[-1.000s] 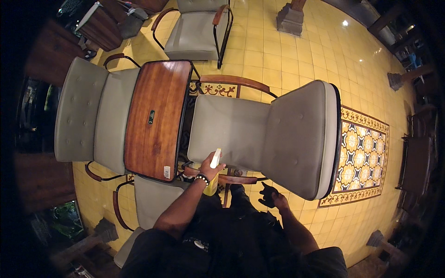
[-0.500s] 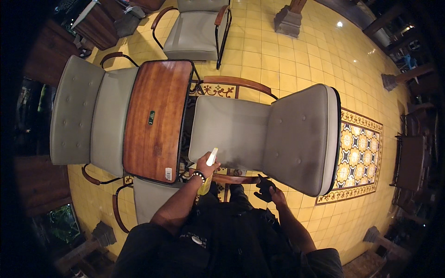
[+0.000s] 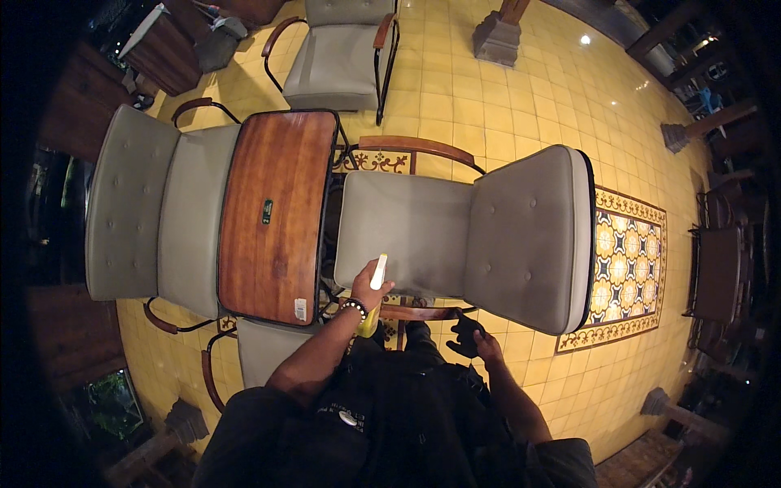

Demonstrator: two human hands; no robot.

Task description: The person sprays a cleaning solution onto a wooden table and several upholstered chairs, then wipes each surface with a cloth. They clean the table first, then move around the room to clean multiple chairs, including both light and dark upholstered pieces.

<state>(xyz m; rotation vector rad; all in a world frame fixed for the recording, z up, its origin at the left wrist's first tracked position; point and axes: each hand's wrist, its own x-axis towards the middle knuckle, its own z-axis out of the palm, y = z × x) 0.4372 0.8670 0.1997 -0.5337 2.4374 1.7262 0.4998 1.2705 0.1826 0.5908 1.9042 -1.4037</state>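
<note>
My left hand (image 3: 368,286) is closed round a spray bottle (image 3: 379,272) with a white trigger head and a yellow body. It is held over the near edge of a grey padded armchair (image 3: 407,228), with the nozzle toward the seat. My right hand (image 3: 490,350) grips a black cloth (image 3: 465,337), bunched and hanging beside the chair's near wooden armrest (image 3: 419,312). Whether the cloth touches the armrest, I cannot tell. A darker patch shows on the seat near the bottle.
Left of the chair stands a wooden table (image 3: 277,195) with a small dark tag (image 3: 267,212) and a white label (image 3: 301,309). Beyond it is a grey bench-like chair (image 3: 130,203). Another armchair (image 3: 333,69) stands at the far side. A stone post base (image 3: 497,39) rests on yellow tiles.
My left hand and the spray bottle have shifted slightly right and up. The right hand keeps its hold on the cloth with little movement. The view has tilted slightly.
</note>
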